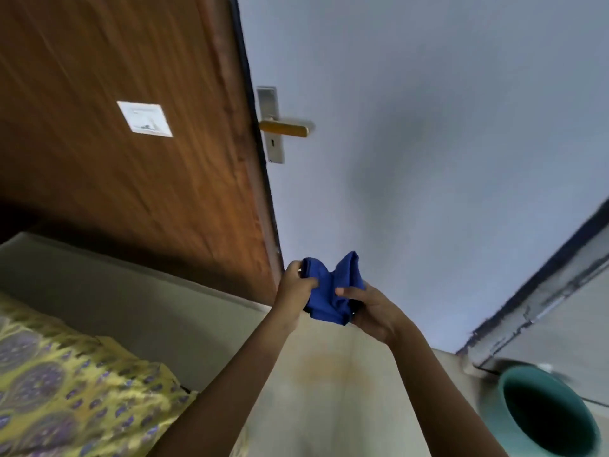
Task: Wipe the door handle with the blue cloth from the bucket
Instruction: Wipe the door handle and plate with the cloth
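Observation:
The blue cloth [330, 292] is bunched between both hands in front of the pale grey door [428, 143]. My left hand [294, 285] pinches its left edge. My right hand [370, 311] grips its lower right part, thumb across the fabric. The door handle [286, 127], a gold-coloured lever on a silver plate with a keyhole, sits well above the hands, untouched. The green bucket [547, 413] stands on the floor at the lower right, its inside dark.
A brown wooden panel [131, 127] with a white switch plate [145, 118] fills the left. Yellow patterned fabric [66, 390] lies at the lower left. A dark skirting strip and worn wall [543, 291] run along the right.

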